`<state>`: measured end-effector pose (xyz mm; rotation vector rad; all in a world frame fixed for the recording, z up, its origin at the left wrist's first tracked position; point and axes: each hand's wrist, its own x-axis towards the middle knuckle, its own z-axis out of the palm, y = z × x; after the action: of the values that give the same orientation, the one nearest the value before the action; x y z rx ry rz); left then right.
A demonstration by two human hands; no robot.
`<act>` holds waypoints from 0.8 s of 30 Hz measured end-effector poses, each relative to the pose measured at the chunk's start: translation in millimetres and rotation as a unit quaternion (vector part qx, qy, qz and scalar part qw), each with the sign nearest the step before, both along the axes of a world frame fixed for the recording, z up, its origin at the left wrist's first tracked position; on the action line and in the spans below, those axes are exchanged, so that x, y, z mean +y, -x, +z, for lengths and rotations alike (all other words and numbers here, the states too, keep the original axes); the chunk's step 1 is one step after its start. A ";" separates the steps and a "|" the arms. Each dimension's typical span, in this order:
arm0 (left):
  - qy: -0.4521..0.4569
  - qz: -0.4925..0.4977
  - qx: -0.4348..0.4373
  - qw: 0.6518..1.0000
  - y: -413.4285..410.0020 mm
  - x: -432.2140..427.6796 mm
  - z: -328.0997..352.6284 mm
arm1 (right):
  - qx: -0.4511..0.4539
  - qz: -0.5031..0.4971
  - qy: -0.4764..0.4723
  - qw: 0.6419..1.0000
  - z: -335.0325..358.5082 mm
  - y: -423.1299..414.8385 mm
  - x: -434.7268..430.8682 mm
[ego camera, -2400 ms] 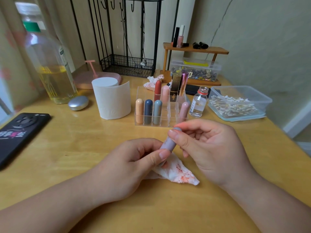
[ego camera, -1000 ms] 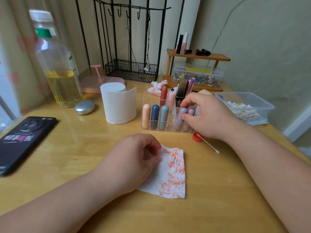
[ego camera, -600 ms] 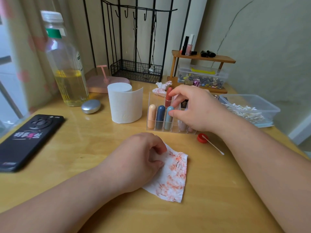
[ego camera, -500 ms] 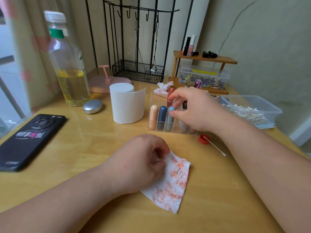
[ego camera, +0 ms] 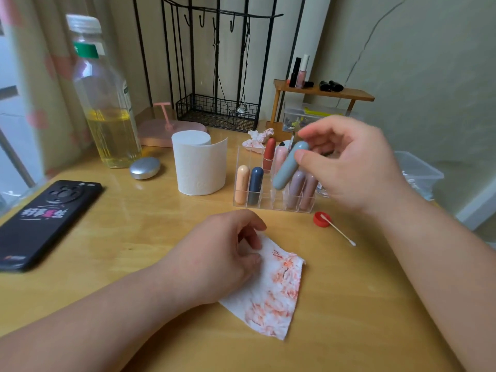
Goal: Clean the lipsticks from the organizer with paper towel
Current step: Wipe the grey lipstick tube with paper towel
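Note:
A clear acrylic organizer (ego camera: 271, 205) stands mid-table with several capsule-shaped lipsticks upright in it, among them a peach one (ego camera: 242, 187) and a navy one (ego camera: 255, 185). My right hand (ego camera: 346, 162) pinches a grey-blue lipstick (ego camera: 288, 166) by its top and holds it tilted just above the organizer. A paper towel piece (ego camera: 273, 288) smeared with red lipstick marks lies flat on the table in front. My left hand (ego camera: 222, 253) pinches the towel's left edge with curled fingers.
A white paper roll (ego camera: 198, 165) stands left of the organizer. A red cap (ego camera: 320, 219) and a cotton swab (ego camera: 339, 230) lie at its right. A black phone (ego camera: 45, 218), an oil bottle (ego camera: 103, 103), a silver pebble (ego camera: 145, 168), a swab tub (ego camera: 418, 173) and a wooden shelf (ego camera: 322, 92) surround the area.
My right hand put the lilac lipstick back into the organizer, then pulled the grey-blue one up and out. My left hand stayed on the towel, which now lies spread out.

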<state>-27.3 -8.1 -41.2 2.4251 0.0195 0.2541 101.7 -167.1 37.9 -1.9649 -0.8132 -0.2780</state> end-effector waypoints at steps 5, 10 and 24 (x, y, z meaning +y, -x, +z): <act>0.123 -0.001 0.007 0.992 2.8 -7.0 1.6 | 0.203 0.078 -0.052 0.975 -25.4 41.9 -21.4; 0.194 -0.064 0.011 0.979 9.2 -14.5 3.8 | 0.293 0.098 -0.113 0.944 -41.1 58.1 -28.1; 0.075 -0.082 -0.064 0.992 8.0 -18.5 -0.2 | 0.277 0.128 -0.017 0.952 -49.1 58.3 -37.9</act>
<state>-35.3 -26.6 -41.4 2.2430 -0.2097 0.3198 43.4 -205.0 -11.2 -1.7492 -0.6687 0.3993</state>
